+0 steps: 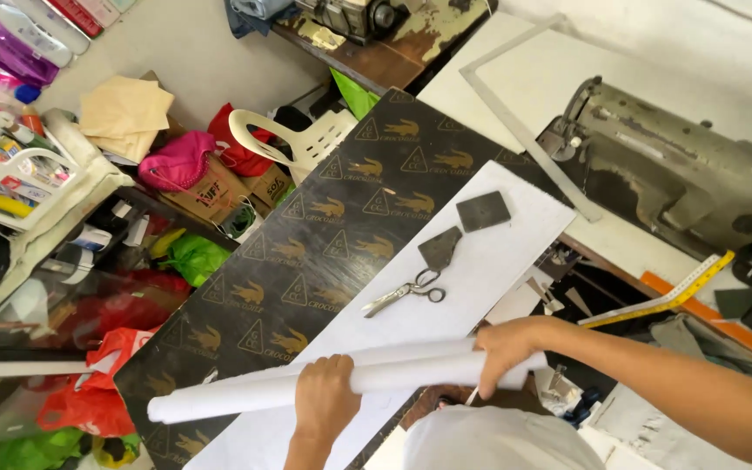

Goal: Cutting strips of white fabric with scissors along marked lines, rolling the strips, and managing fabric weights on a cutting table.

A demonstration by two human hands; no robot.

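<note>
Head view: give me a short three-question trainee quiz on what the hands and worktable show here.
1. True or false: both hands grip the rolled white sheet.
2. Which tool lies on the flat white sheet beyond the roll? A) scissors B) hammer C) pliers
3. What stands at the right end of the table?

Key
1. True: the left hand and right hand both wrap around the roll.
2. A: the scissors lie beside two dark cut pieces.
3. A worn sewing machine, with a yellow measuring tape near it.
</note>
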